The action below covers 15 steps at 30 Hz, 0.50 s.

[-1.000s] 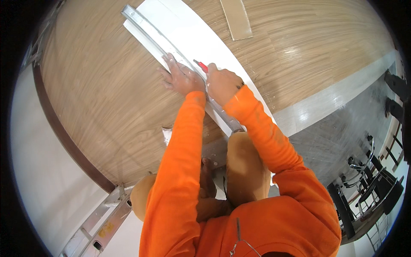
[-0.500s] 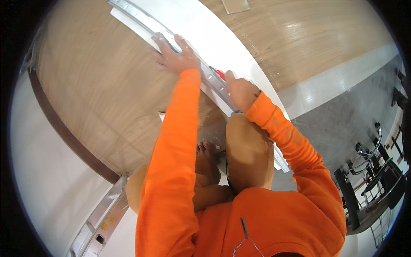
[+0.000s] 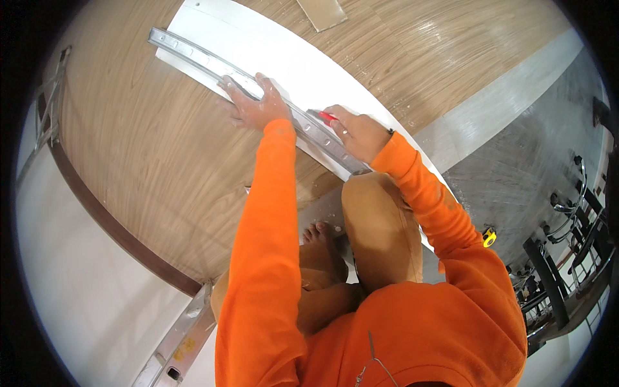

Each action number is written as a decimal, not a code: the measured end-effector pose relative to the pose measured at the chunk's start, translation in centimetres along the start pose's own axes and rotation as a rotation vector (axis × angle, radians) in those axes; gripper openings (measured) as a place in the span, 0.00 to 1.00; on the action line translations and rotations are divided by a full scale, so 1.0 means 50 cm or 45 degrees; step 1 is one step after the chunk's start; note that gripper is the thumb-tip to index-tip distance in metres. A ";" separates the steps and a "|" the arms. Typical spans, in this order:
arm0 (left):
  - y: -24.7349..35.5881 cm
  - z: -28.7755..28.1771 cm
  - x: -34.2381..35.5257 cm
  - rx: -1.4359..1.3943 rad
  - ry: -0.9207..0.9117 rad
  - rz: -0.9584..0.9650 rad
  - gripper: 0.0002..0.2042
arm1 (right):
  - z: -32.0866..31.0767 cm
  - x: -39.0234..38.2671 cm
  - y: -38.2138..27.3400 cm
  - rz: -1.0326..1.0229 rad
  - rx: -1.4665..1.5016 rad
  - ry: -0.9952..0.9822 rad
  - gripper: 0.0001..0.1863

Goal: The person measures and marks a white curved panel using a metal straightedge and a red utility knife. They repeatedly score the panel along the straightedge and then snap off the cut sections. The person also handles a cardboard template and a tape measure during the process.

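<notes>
A long perforated metal profile point(image 3: 325, 138) lies lengthwise on a white board point(image 3: 238, 32) on the wood-look floor point(image 3: 148, 161). My left hand point(image 3: 258, 103) presses on the profile with fingers spread, thumb and fingertips over it. My right hand point(image 3: 358, 135) grips a red-handled utility knife point(image 3: 327, 116), its blade end down on the board along the profile's right side. My bent knee point(image 3: 377, 226) is at the near end of the profile, and my bare foot point(image 3: 319, 238) is below the board.
A tan offcut point(image 3: 319, 13) lies beyond the board. Metal ladders stand at upper left point(image 3: 51, 109) and lower left point(image 3: 180, 342). A wall point(image 3: 77, 245) with brown skirting runs along the left. A yellow tape measure point(image 3: 489, 237) sits right of my arm. Black chairs point(image 3: 567, 251) crowd the right edge.
My right hand and the knife have moved along the profile toward me since a second ago. My left hand stays on it. The view has shifted, showing the tape measure.
</notes>
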<state>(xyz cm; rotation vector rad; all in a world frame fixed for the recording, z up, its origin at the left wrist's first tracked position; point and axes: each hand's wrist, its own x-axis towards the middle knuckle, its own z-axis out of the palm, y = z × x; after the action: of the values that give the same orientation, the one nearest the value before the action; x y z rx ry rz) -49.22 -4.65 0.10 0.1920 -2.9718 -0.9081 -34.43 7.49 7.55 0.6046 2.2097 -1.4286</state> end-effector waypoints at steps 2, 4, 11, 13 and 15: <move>0.002 -0.003 0.001 0.006 -0.016 0.020 0.33 | -0.011 0.005 -0.007 -0.006 0.022 0.133 0.22; -0.001 -0.001 0.006 0.023 -0.008 0.013 0.33 | -0.010 0.020 -0.006 -0.005 0.024 0.136 0.26; -0.006 0.000 0.007 0.048 -0.012 0.026 0.33 | 0.046 0.053 -0.008 0.169 -0.110 0.018 0.34; -0.004 0.000 0.009 0.045 -0.018 0.013 0.33 | 0.059 0.052 -0.005 0.136 -0.064 0.068 0.34; -0.004 -0.003 0.009 0.072 -0.030 0.034 0.34 | 0.083 0.049 0.001 0.078 0.014 0.127 0.35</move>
<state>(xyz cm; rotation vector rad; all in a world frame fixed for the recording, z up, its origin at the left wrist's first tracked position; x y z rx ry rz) -49.61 -4.97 0.11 0.1431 -3.0158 -0.8303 -35.87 3.99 4.59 0.7561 2.2400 -1.4083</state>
